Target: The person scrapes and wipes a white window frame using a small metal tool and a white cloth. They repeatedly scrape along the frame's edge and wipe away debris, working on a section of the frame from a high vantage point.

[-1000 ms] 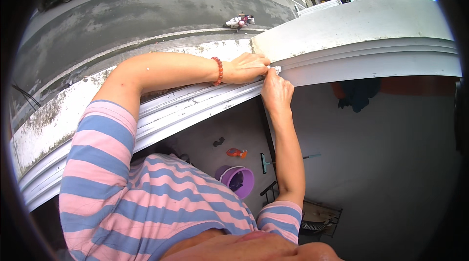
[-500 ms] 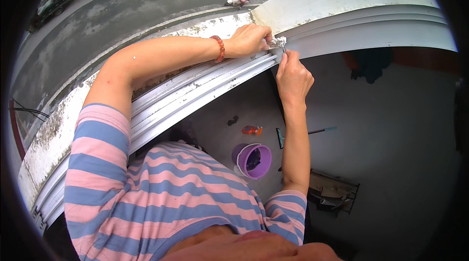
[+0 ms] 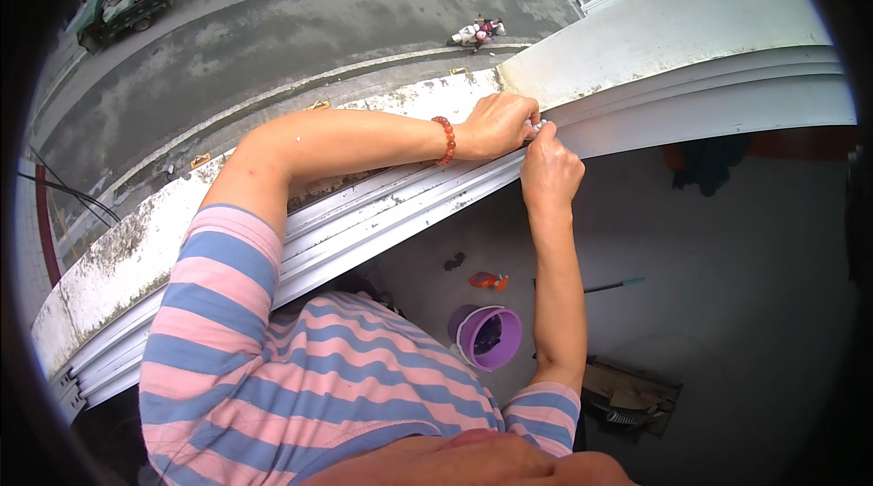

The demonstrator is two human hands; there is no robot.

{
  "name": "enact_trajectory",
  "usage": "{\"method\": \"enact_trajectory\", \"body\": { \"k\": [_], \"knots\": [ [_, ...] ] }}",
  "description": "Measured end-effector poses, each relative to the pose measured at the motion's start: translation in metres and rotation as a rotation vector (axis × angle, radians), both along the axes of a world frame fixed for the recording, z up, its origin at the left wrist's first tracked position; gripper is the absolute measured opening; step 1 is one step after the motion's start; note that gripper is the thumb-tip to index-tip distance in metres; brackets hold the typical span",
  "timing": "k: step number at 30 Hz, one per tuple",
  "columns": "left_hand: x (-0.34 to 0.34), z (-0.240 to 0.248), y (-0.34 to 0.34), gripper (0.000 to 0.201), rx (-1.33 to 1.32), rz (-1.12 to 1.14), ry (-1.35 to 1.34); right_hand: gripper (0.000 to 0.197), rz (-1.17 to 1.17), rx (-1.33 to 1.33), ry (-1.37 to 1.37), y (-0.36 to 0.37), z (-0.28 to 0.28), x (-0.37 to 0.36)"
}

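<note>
Both my hands meet at the corner of the white window frame [image 3: 409, 200], where the sliding tracks end. My left hand [image 3: 498, 127], a red bead bracelet [image 3: 445, 140] on its wrist, reaches over the sill with fingers closed on a small white crumpled wad [image 3: 537, 126]. From the room side, my right hand [image 3: 552, 170] is closed right beside it, thumb and finger pinched at the wad. The thin grey stick-like tool seen in this hand earlier is now hidden by the fingers.
Outside the weathered ledge [image 3: 118, 277] lies a street with a scooter [image 3: 475, 34] and a loaded cart [image 3: 127, 9]. On the room's floor below stand a purple bucket [image 3: 491, 340], an orange bottle [image 3: 488, 280] and a long-handled tool [image 3: 618, 285].
The view has shifted, so the scene sits lower and to the right. My hands have drawn together and the fingers now cover most of the white wad and the stick-like tool.
</note>
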State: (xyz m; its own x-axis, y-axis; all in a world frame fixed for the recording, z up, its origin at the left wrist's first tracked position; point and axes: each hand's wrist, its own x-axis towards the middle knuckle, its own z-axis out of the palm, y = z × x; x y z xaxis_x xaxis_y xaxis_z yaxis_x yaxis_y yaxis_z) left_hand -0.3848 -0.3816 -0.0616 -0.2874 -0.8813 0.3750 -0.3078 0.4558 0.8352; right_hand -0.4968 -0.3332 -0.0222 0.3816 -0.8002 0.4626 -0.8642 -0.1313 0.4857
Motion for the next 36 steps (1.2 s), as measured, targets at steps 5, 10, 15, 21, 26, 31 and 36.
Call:
{"method": "enact_trajectory", "body": {
  "k": [5, 10, 15, 21, 26, 31, 36],
  "knots": [
    [0.002, -0.014, -0.008, 0.010, -0.160, -0.040, -0.084, 0.007, -0.040, 0.212, -0.052, -0.006, -0.010, 0.000],
    [0.004, -0.001, -0.017, 0.013, -0.099, -0.096, -0.191, 0.012, -0.019, 0.363, -0.205, -0.015, 0.013, -0.004],
    [0.013, 0.004, -0.019, 0.014, -0.054, -0.155, -0.250, 0.014, 0.023, 0.523, -0.284, -0.014, 0.019, -0.008],
    [0.051, 0.032, 0.023, 0.016, -0.054, -0.251, -0.459, 0.013, 0.099, 0.504, -0.422, 0.047, 0.024, 0.005],
    [0.058, 0.027, 0.017, 0.018, 0.029, -0.136, 0.005, 0.010, 0.070, 0.245, -0.412, 0.045, 0.026, -0.003],
    [0.021, 0.010, 0.006, 0.018, -0.025, -0.101, 0.128, 0.010, 0.028, 0.072, -0.370, 0.030, 0.022, -0.014],
    [0.006, 0.010, 0.004, 0.020, -0.251, 0.001, -0.071, 0.011, 0.002, 0.039, -0.280, 0.019, 0.013, -0.012]
  ]
}}
